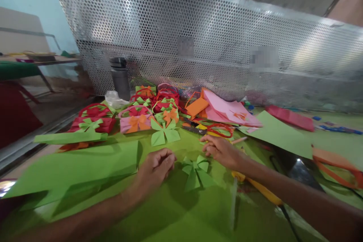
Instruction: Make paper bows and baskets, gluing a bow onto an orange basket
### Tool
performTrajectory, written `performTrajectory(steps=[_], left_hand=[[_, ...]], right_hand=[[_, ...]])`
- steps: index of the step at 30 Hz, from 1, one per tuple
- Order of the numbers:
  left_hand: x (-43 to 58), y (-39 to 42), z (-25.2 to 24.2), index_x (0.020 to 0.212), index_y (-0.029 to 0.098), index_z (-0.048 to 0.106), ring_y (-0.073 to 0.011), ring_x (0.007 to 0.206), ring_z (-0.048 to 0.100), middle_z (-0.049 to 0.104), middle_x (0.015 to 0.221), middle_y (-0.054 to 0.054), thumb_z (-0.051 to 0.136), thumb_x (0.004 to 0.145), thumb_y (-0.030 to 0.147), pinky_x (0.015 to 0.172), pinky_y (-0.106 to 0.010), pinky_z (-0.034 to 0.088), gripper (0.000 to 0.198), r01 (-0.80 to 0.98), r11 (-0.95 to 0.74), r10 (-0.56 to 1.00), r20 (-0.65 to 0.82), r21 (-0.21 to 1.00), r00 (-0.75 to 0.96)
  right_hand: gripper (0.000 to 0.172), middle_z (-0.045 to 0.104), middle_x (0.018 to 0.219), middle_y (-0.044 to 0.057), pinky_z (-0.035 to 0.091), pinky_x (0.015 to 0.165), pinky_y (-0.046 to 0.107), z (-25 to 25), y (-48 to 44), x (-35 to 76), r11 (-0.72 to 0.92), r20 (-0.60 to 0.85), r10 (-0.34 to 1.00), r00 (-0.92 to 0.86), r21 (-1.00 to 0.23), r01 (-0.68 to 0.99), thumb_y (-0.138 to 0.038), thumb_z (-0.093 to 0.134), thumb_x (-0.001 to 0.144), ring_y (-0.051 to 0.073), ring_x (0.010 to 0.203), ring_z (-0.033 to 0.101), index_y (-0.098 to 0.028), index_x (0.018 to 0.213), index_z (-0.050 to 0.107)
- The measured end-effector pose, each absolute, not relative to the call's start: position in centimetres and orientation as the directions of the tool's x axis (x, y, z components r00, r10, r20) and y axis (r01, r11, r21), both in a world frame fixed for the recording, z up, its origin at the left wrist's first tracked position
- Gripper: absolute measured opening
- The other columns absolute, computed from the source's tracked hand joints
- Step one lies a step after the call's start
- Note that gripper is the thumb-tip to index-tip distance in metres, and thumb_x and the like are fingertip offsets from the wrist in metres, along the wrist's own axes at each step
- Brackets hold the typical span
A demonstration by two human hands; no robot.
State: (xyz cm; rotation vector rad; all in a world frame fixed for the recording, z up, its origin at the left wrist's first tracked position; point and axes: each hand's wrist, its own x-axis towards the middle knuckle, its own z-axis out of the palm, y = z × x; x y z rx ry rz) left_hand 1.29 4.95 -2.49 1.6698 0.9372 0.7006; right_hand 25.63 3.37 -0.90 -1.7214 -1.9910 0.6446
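A green paper bow (195,171) lies on the green table covering (176,211) between my two hands. My left hand (156,166) rests just left of the bow with its fingers curled in; nothing shows inside them. My right hand (221,150) lies just above and right of the bow, fingers bent down onto the table, touching or nearly touching the bow's upper edge. A larger green bow (164,133) sits a little farther back.
Several red, pink and orange paper baskets (136,118) with bows crowd the back. Green sheets (82,166) lie at left, another green sheet (279,133) and pink sheets (227,109) at right. Red-handled scissors (215,130), a grey bottle (120,77), a yellow tool (261,189). Perforated metal screen (215,41) behind.
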Motion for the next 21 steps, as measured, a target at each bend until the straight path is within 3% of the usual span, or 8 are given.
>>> performTrajectory(steps=[7, 14, 17, 21], left_hand=[[1.3, 4.9, -3.0, 0.075, 0.016, 0.056, -0.0097, 0.052, 0.041, 0.048, 0.061, 0.003, 0.050, 0.082, 0.043, 0.048, -0.021, 0.030, 0.029, 0.240, -0.189, 0.840, 0.030, 0.952, 0.541], [1.3, 5.2, -2.4, 0.082, 0.016, 0.055, -0.0088, 0.046, 0.041, 0.050, 0.059, 0.002, 0.050, 0.079, 0.045, 0.039, -0.018, 0.026, 0.030, 0.188, -0.015, 0.899, -0.069, 0.982, 0.433], [1.4, 5.4, -2.2, 0.096, 0.017, 0.053, -0.0110, 0.057, 0.050, 0.056, 0.075, -0.001, 0.057, 0.077, 0.043, 0.043, -0.019, 0.035, 0.033, 0.044, 0.057, 0.926, -0.069, 0.997, 0.370], [1.7, 6.0, -2.5, 0.113, 0.020, 0.049, -0.0210, 0.092, 0.058, 0.060, 0.102, -0.006, 0.070, 0.070, 0.043, 0.066, -0.028, 0.049, 0.053, -0.214, 0.120, 0.935, -0.038, 0.969, 0.353]], right_hand=[[0.035, 0.069, 0.079, 0.003, 0.044, 0.062, 0.026, -1.0, 3.3, 25.1, 0.160, 0.027, 0.984, -0.175, -0.566, 0.809, -0.012, 0.048, 0.076, 0.016, 0.067, 0.062, -0.017, 0.108, 0.062], [0.031, 0.069, 0.071, 0.003, 0.042, 0.059, 0.024, 1.5, 6.7, 25.6, 0.142, 0.054, 0.990, -0.133, -0.514, 0.846, -0.016, 0.053, 0.075, 0.016, 0.064, 0.061, -0.012, 0.104, 0.065], [0.030, 0.071, 0.074, 0.004, 0.043, 0.061, 0.025, 2.4, 8.5, 25.8, 0.131, 0.094, 0.991, -0.096, -0.494, 0.860, -0.016, 0.054, 0.077, 0.018, 0.069, 0.063, -0.012, 0.105, 0.064], [0.021, 0.070, 0.079, 0.004, 0.047, 0.065, 0.026, 3.0, 10.2, 25.8, 0.120, 0.139, 0.988, -0.062, -0.459, 0.880, -0.016, 0.056, 0.082, 0.017, 0.072, 0.064, -0.013, 0.100, 0.065]])
